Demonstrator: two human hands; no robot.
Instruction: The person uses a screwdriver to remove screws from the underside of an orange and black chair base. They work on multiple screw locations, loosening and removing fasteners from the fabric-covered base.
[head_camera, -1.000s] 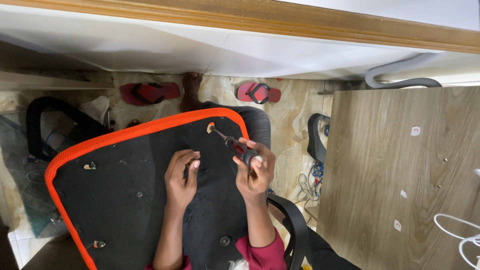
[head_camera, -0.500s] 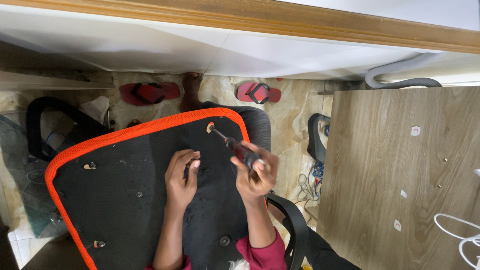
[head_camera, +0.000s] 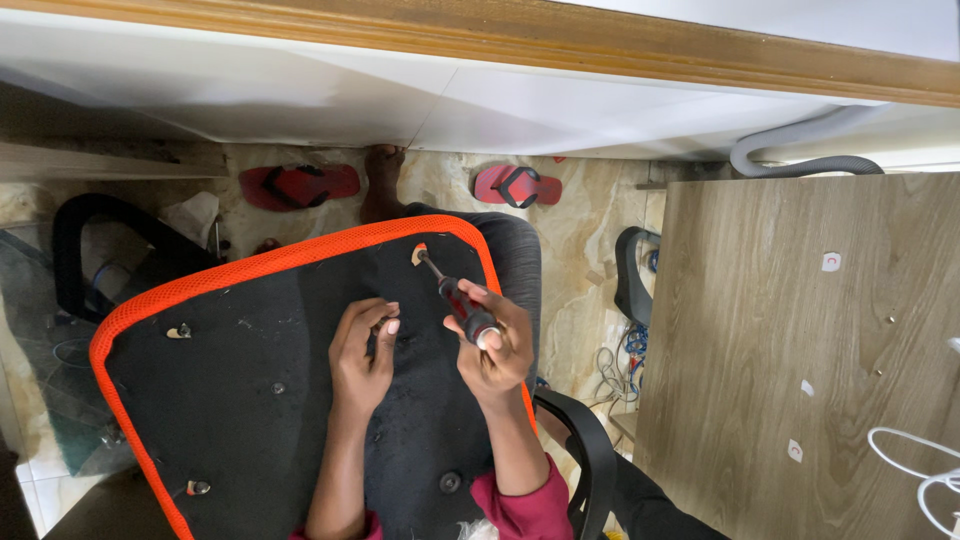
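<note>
I have the right hand (head_camera: 497, 352) wrapped around the red-and-black-handled screwdriver (head_camera: 455, 298), fingers closed tight on the grip, with its metal tip set into the screw hole at the top edge of the upturned black seat base with the orange mesh rim (head_camera: 250, 390). Compared with a second ago, the handle has swung in toward the left hand and the wrist has rolled, while the tip sits at the same hole; I read that as the screw being turned rather than the tool being repositioned. My left hand (head_camera: 363, 348) lies on the black underside just beside it, fingers curled and pressing down, holding nothing, and it has not shifted. The seat base rests across my lap. Two red flip-flops (head_camera: 300, 186) lie on the marble floor beyond, and a wood-grain desk (head_camera: 800, 350) stands to the right.
</note>
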